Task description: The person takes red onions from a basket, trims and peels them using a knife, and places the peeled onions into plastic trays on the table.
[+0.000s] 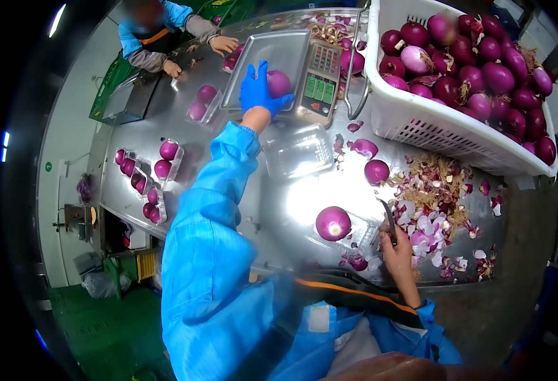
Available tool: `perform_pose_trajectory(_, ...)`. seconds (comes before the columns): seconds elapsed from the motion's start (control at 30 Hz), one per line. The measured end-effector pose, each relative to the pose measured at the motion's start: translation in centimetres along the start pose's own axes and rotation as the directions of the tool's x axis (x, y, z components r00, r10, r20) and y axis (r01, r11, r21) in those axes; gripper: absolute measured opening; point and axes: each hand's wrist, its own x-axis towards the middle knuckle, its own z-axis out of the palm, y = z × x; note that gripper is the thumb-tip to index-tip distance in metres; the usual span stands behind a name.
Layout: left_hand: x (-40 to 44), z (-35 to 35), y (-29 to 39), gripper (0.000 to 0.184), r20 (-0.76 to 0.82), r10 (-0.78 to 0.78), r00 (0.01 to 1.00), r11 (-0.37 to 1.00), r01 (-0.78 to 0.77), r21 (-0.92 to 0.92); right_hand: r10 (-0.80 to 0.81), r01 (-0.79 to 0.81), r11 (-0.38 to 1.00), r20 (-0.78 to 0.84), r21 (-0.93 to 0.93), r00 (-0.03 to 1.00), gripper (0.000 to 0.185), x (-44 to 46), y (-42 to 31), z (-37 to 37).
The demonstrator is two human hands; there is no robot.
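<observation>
My left hand [258, 89], in a blue glove, is stretched out over the metal pan [292, 47] of a digital scale [319, 82]. Its fingers are spread beside a peeled red onion [278, 84] on the pan, with the thumb near the onion's lower side. My right hand [396, 251], bare, is closed around the handle of a small curved knife [389, 219], blade pointing up and away. Left of the knife, a red onion [333, 223] sits in a clear plastic tray [361, 235]. An empty clear tray [299, 151] lies just below the scale.
A white crate [463, 130] full of red onions stands at the right, with a metal handle [355, 105] beside it. Onion skins [431, 203] are heaped below it. Packed onion trays [168, 160] lie at the left. A co-worker [158, 32] reaches over the table's far left.
</observation>
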Motion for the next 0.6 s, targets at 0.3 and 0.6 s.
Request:
perform_pose_trajectory(0.3, 1.2, 2.1, -1.5, 0.091, 0.093, -0.084, 0.992, 0.983, 0.098, -0.155, 0.154, -0.153, 0.987, -0.018, 0.054, 0.988, 0.029, 0.3, -0.1, 0.1)
perform_pose_trajectory(0.6, -16.5, -1.7, 11.3, 0.06, 0.641, 0.419, 0.643, -0.272, 0.762, -0.587, 0.009, -0.019, 0.952, 0.033, 0.306, 0.999, 0.049, 5.0, -4.2, 0.3)
